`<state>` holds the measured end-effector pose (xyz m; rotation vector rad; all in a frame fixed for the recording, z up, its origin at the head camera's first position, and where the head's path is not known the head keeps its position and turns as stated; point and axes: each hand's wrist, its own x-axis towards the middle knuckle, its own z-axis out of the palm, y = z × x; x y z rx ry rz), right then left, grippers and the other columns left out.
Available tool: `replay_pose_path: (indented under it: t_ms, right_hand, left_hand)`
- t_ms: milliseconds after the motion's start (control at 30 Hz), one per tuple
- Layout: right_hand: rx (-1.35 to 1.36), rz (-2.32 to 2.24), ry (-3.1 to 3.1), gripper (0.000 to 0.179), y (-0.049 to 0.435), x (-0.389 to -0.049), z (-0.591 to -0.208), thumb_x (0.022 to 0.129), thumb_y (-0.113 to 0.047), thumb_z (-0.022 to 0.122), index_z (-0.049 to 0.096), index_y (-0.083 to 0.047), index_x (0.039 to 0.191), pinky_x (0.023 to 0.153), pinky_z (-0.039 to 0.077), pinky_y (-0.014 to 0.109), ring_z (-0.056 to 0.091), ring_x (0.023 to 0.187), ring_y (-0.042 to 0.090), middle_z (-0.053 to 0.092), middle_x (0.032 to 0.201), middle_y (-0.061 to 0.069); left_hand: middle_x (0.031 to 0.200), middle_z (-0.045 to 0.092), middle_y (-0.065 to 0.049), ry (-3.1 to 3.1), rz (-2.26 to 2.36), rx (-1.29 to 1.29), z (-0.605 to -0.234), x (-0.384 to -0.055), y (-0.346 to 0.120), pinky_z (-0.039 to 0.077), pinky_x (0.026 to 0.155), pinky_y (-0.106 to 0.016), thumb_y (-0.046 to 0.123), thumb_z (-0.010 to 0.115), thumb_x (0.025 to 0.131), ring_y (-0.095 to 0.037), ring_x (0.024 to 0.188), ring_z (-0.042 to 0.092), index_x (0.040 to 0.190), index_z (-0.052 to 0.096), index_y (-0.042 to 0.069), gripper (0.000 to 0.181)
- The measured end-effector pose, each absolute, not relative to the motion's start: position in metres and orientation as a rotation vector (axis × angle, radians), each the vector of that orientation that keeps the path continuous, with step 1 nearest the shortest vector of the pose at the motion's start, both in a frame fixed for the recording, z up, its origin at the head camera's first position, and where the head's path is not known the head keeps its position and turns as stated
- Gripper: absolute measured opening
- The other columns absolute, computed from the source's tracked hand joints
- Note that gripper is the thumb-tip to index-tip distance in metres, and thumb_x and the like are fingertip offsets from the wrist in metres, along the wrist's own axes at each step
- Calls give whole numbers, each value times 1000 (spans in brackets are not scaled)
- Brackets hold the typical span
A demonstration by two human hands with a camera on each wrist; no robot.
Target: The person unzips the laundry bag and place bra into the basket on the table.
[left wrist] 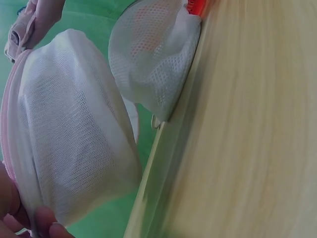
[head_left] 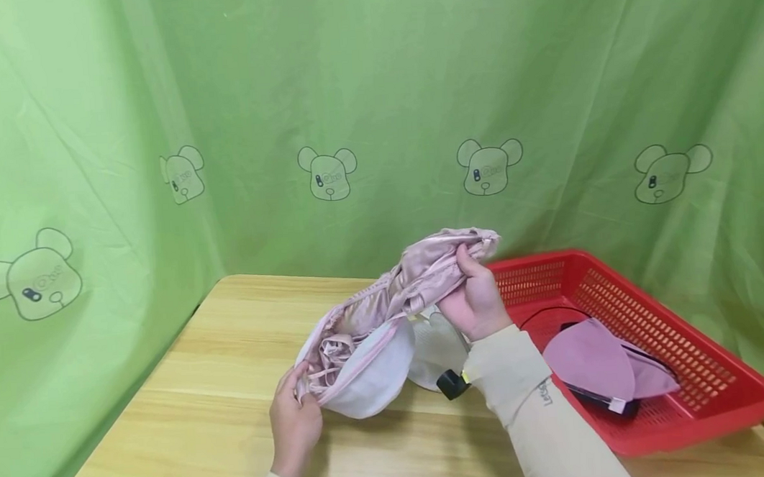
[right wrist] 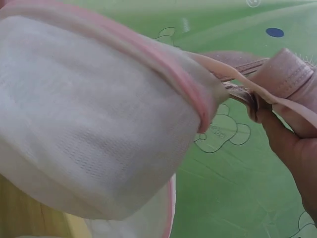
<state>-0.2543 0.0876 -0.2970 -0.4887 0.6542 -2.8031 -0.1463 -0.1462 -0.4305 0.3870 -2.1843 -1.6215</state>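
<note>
A white mesh laundry bag (head_left: 373, 379) with pink zip edging hangs above the table, its mouth facing up. Part of a shiny pale pink garment (head_left: 416, 265) with straps sits in it; the rest stretches out to the right. At the bag's near left end, my left hand (head_left: 294, 419) pinches the rim between thumb and fingers. My right hand (head_left: 479, 298) grips the garment's far end, thumb on top. In the right wrist view, a pink strap (right wrist: 287, 72) runs between this hand and the bag (right wrist: 99, 109). The garment's exact kind is unclear amid the folds.
Another white mesh bag (head_left: 436, 351) stands on the wooden table (head_left: 190, 414) behind the held one. To the right, a red plastic basket (head_left: 658, 310) holds a mauve cup-shaped garment (head_left: 589, 364) and something black beneath it. Green curtain (head_left: 400, 86) surrounds the table.
</note>
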Motion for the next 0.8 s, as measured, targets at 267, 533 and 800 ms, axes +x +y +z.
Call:
replay_pose_path:
  t_ms: [267, 533, 800]
  right_hand:
    - [-635, -2581, 983, 27, 79, -245, -304, 99, -24, 52, 49, -13, 123, 104, 40, 31, 57, 112, 16, 61, 120, 2]
    - [-864, -1787, 2016, 25, 58, -240, -331, 92, -10, 63, 59, 2, 114, 96, 46, 36, 58, 102, 19, 62, 109, 7]
    - [-746, -1280, 2426, 31, 43, -238, -346, 70, -6, 83, 63, -7, 94, 77, 52, 34, 61, 78, 16, 65, 84, 0]
  left_hand:
    - [147, 40, -19, -2228, -1666, 354, -435, -146, -145, 46, 98, -43, -13, 48, 85, -39, 133, 39, 137, 52, 5, 55]
    - [147, 40, -18, -2186, -1663, 253, -436, -144, -144, 37, 106, -44, -13, 49, 85, -38, 135, 35, 137, 51, 4, 55]
    - [148, 38, -18, -2158, -1726, 214, -434, -146, -142, 35, 106, -43, -14, 49, 85, -39, 136, 34, 137, 51, 4, 55]
